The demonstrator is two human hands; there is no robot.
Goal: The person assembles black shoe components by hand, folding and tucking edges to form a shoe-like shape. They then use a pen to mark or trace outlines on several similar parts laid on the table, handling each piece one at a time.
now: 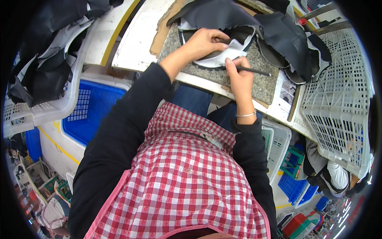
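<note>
Before me on a grey speckled stone slab (264, 85) lies a black leather-like piece (217, 15) with white lining (217, 60), perhaps a shoe upper. My left hand (205, 43) pinches the turned-up edge of that white lining, its fingers bent over it. Just to the right, my right hand (240, 75) is closed around a slim dark pen-like stick (256, 71). Its light-coloured end points right, away from the lining; the other end is hidden by the fingers. My right thumb and fingertips are beside the lining's right edge; whether they touch it I cannot tell.
More black pieces (282, 36) are piled to the right of the slab, beside a white plastic basket (338, 95). On the left, another white basket (59, 105) holds black pieces, above a blue crate (93, 115). A printed sheet (284, 93) lies at the table's right.
</note>
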